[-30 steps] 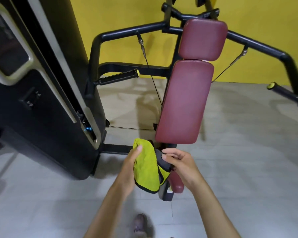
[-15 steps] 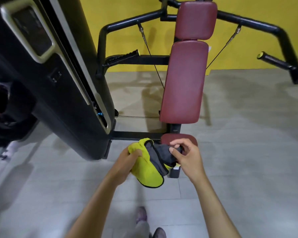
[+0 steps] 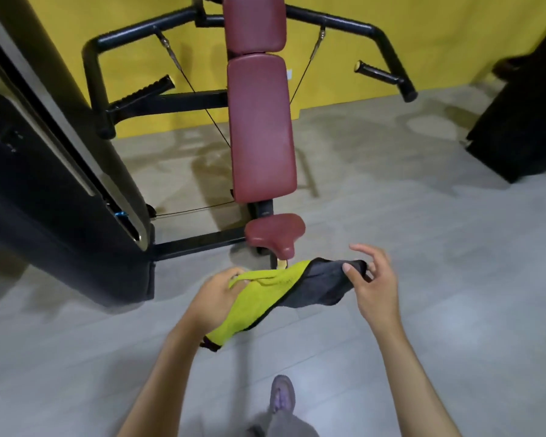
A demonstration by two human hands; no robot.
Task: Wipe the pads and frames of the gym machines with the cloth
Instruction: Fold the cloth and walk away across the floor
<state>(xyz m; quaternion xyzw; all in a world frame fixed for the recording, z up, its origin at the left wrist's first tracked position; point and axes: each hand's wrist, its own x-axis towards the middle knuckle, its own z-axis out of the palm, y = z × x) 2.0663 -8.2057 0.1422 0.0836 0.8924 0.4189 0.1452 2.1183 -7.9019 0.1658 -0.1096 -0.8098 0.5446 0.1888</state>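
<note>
A yellow and grey cloth [image 3: 284,288] is stretched between my two hands above the floor, just in front of the machine's small maroon seat [image 3: 275,233]. My left hand [image 3: 216,299] grips its yellow end. My right hand [image 3: 371,285] pinches the grey end between thumb and fingers, the other fingers spread. Behind the seat rises the long maroon back pad [image 3: 260,127] with a head pad [image 3: 252,22] on top. The black frame [image 3: 123,39] spreads to both sides with handles.
A tall black weight-stack housing [image 3: 54,184] stands at the left. Another dark machine [image 3: 524,121] sits at the right edge. Thin cables [image 3: 202,102] run from the frame arms. The floor is grey tile, the wall yellow. My shoe [image 3: 282,397] shows at the bottom.
I have stepped back from the machine, so the seat now shows whole. My hands have drawn apart and pulled the bunched cloth out flat between them.
</note>
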